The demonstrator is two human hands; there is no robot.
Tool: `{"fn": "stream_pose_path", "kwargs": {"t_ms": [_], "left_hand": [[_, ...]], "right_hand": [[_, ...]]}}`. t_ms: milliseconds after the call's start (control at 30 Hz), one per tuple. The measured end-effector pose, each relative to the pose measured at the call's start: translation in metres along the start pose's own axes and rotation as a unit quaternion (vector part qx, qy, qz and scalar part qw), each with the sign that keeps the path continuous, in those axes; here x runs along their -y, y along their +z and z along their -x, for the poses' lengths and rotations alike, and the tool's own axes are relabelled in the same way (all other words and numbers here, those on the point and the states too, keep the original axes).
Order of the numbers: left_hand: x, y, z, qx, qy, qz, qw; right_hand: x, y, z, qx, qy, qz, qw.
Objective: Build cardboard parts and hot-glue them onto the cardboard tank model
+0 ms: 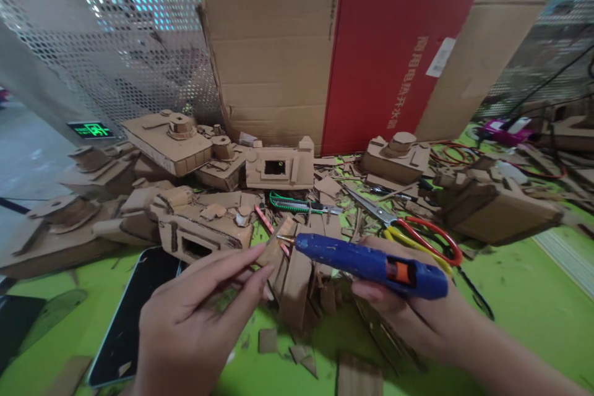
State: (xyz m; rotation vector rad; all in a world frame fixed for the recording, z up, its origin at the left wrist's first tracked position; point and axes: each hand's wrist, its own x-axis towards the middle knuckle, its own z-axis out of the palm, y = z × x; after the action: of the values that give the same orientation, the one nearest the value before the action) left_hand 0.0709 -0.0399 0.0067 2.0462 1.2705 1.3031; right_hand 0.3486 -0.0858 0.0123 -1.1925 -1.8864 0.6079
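My left hand (204, 315) pinches a small strip of cardboard (275, 246) between thumb and fingertips. My right hand (399, 303) is wrapped round a blue hot glue gun (343, 252), whose metal nozzle points left. The nozzle tip is at the strip's upper part; whether it touches cannot be told. Just behind and below the strip are folded cardboard pieces (296, 291). A red pencil-like stick (264, 220) lies partly hidden behind the strip. Beyond the hands lies a green box cutter (297, 203) with its blade out. Scissors (403, 223) with red and yellow handles lie beyond my right hand.
Cardboard models (199, 229) crowd the left and back of the green table (501, 272). A phone or tablet (134, 315) lies beside my left hand. Scraps (268, 340) litter the front. A big cardboard sheet with a red panel (394, 62) stands behind; cables (457, 151) lie back right.
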Motion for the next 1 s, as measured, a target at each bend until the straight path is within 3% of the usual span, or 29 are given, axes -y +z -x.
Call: {"fn": "stream_pose_path", "kwargs": {"t_ms": [233,433,600,767,1000], "left_hand": [[-0.0006,-0.001,0.0008,-0.001,-0.004,-0.007,1.0],[-0.0028,0.0002,-0.0007,-0.006,0.006,-0.016,1.0],[-0.0011,0.0015,-0.0014,-0.002,0.012,-0.012,1.0],[-0.0011,0.0033,-0.0008,-0.009,0.017,-0.009,1.0],[-0.0013,0.0027,-0.0003,-0.002,-0.002,-0.004,1.0]], "right_hand": [[0.0042,0.001,0.0013,0.031,-0.033,0.028,0.999],[0.0061,-0.0002,-0.0009,0.019,-0.015,0.027,0.999],[0.0076,0.0009,-0.0009,0.051,-0.051,0.036,0.997],[0.006,0.0015,0.0008,0.011,-0.045,0.049,0.998],[0.0054,0.0025,0.0002,0.044,-0.047,0.038,0.997]]}}
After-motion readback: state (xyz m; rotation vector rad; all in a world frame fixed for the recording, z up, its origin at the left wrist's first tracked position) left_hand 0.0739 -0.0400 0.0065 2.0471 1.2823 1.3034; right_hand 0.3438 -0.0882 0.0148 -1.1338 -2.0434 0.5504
